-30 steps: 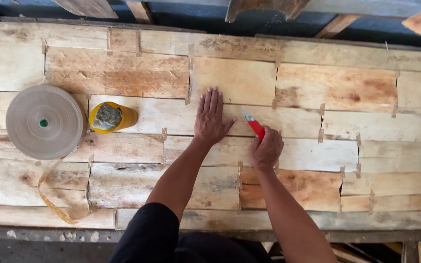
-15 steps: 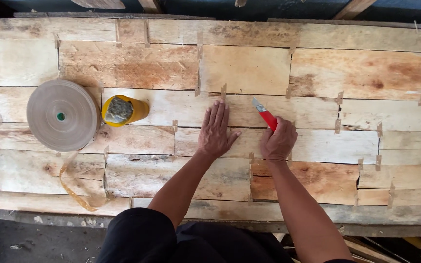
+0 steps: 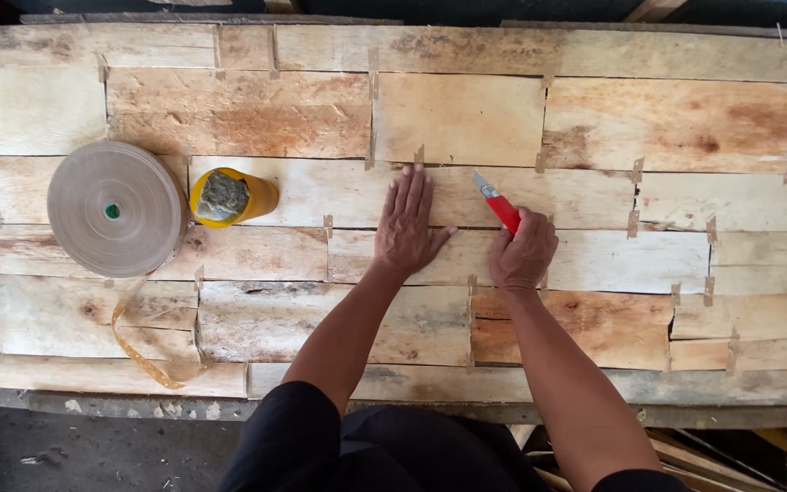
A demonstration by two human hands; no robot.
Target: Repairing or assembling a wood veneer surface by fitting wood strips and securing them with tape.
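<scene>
My left hand (image 3: 409, 223) lies flat, fingers spread, on a pale wood veneer sheet (image 3: 339, 196) in the middle of the bench. Just to its right, my right hand (image 3: 523, 255) is closed around a red utility knife (image 3: 497, 202). The knife's blade tip points up and left and touches the veneer near a seam. Small tape pieces (image 3: 328, 225) bridge the joints between the veneer pieces.
A large roll of brown paper tape (image 3: 116, 209) lies at the left, with a loose strip (image 3: 143, 351) trailing toward the front edge. Beside it stands a yellow cup holding a grey sponge (image 3: 228, 196). Veneer sheets (image 3: 667, 123) cover the whole bench.
The view has shifted slightly. Both hands stay in nearly the same spot on the veneer, the left flat and the right still holding the knife.
</scene>
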